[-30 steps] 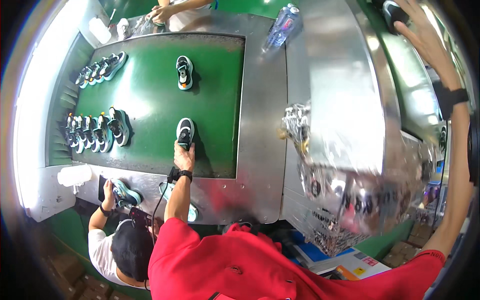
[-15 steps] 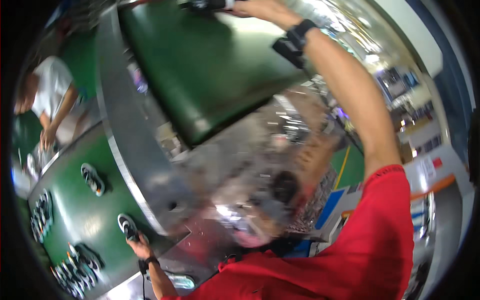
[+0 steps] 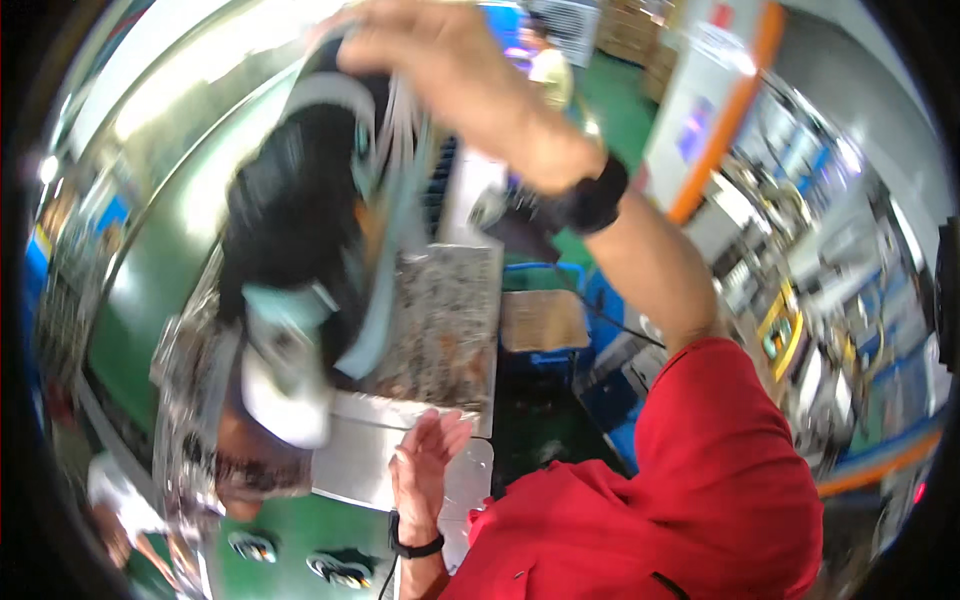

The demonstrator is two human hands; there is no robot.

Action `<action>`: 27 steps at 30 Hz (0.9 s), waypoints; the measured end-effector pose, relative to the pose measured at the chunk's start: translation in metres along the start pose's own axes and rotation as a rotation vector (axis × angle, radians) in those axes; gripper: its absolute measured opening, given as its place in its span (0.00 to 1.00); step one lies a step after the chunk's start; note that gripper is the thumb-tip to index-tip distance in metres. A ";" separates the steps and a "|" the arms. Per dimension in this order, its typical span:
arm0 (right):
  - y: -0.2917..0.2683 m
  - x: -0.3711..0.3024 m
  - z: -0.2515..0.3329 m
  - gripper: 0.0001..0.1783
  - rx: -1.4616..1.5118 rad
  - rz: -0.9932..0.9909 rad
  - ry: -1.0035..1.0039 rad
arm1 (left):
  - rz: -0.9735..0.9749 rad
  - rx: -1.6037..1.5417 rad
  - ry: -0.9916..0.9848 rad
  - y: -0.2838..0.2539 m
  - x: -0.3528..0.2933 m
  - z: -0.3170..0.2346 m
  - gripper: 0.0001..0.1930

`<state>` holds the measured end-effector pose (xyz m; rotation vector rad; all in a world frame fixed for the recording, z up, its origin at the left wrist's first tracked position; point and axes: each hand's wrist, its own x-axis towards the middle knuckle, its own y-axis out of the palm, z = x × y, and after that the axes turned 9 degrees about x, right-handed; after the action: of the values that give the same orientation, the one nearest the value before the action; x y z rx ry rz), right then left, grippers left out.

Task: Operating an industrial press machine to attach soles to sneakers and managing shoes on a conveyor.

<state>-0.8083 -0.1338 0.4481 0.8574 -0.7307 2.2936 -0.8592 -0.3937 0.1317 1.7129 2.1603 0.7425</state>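
Close up and blurred, a dark shoe (image 3: 300,210) with a white end and pale teal parts hangs toe-down in the upper left. My right hand (image 3: 440,75) is raised at the top and closed on the shoe's upper end; motion smears its fingers. Lower down, my left hand (image 3: 428,462) is held up with the fingers stretched out and nothing in it. It is near the edge of a metal table with a speckled grey-brown surface (image 3: 445,330). Both wrists wear black bands, and a dark cable runs from each.
Two shoes (image 3: 340,570) lie on a green belt at the lower left, near a person in white (image 3: 125,500). A blue crate with a brown board (image 3: 545,320) stands right of the table. Another person (image 3: 550,75) is far back. Orange-edged shelving (image 3: 725,110) rises at the right.
My view has swung away from the green belt. My left hand has let go of the shoe it gripped there. The shoe in my right hand has come much nearer.
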 end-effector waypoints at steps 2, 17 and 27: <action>-0.031 -0.067 0.008 0.17 -0.038 -0.129 -0.102 | 0.251 -0.378 -0.080 0.062 0.046 -0.006 0.38; -0.212 -0.555 0.136 0.40 -0.189 -1.160 0.481 | 0.659 0.714 0.185 0.421 0.087 0.217 0.21; -0.271 -0.734 0.226 0.33 -0.524 -1.988 0.468 | 1.024 0.690 -0.445 0.611 0.123 0.485 0.34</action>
<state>-0.0767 -0.3323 0.1497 0.3126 -0.0036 0.3851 -0.1406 -0.0711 0.0815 2.9959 1.1766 -0.2950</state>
